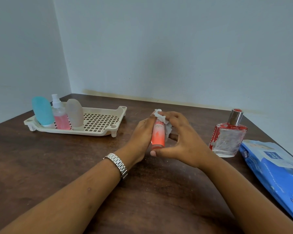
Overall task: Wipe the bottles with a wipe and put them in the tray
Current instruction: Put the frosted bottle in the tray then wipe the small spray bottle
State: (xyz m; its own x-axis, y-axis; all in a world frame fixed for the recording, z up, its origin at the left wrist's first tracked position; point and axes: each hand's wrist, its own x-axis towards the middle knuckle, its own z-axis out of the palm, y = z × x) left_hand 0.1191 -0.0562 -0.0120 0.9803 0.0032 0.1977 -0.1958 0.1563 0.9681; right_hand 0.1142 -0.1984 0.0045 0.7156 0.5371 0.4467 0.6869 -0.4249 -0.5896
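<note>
Over the middle of the brown table, my left hand (pixel 140 137) grips a slim orange-and-pink bottle (pixel 158 137) held upright. My right hand (pixel 184 141) presses a crumpled white wipe (pixel 164 122) against the bottle's upper part, with its thumb under the bottle's base. A cream perforated tray (pixel 100 122) sits at the far left. In its left end stand a teal squeeze bottle (pixel 43 111), a clear spray bottle with pink liquid (pixel 60 115) and a beige squeeze bottle (pixel 74 114). A square glass perfume bottle with red trim and a silver cap (pixel 227 139) stands on the table to the right.
A blue pack of wet wipes (pixel 276 171) lies at the table's right edge, near the perfume bottle. Walls close off the table at the back and the left. A metal watch (pixel 118 164) is on my left wrist.
</note>
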